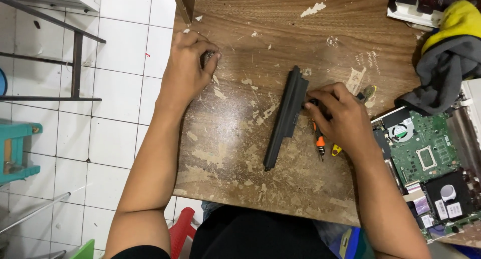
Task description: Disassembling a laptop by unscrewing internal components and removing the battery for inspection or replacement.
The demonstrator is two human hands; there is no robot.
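Fingers (320, 96) of the right hand (345, 121) are curling narrowly around a small dark part just beside the long black battery pack (285, 117), while the fingers (209, 62) of the left hand (188, 68) are closing on a small grey object near the bench's left edge; what that object is cannot be told.

Carrying all of this is the worn wooden bench (235, 154), its varnish flaking in pale patches. At its right side an opened laptop base (426, 159) is lying with its green circuit board, fan and drive showing. Above that, a grey and yellow cloth (451, 53) is bunching up near the far right corner.

Lying slantwise in the middle of the bench, the battery pack is running from the upper right down to the lower left, well apart from the left hand and touching or nearly touching the right fingertips. Under the right hand an orange-handled screwdriver (319, 141) is pointing toward the person, and a small yellow-tipped tool (335, 150) is sitting just beside it.
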